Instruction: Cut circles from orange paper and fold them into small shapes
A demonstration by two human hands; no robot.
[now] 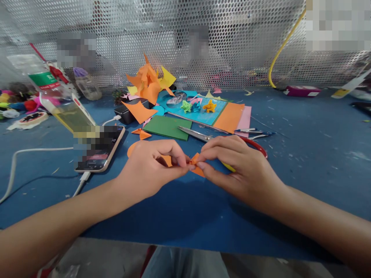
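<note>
My left hand (150,166) and my right hand (234,166) meet over the blue table (304,154), both pinching a small folded piece of orange paper (194,165) between their fingertips. The paper sits just above the table surface. Part of an orange paper scrap shows behind my left hand's fingers. Red-handled scissors (203,136) lie just beyond my right hand, their handle partly hidden by it.
A phone (100,148) on a white cable lies to the left. Behind are green (168,126), orange (230,117) and pink paper sheets, small folded paper stars (209,106), a heap of orange and yellow paper shapes (149,83), a plastic bottle (58,96), pens and a perforated metal screen.
</note>
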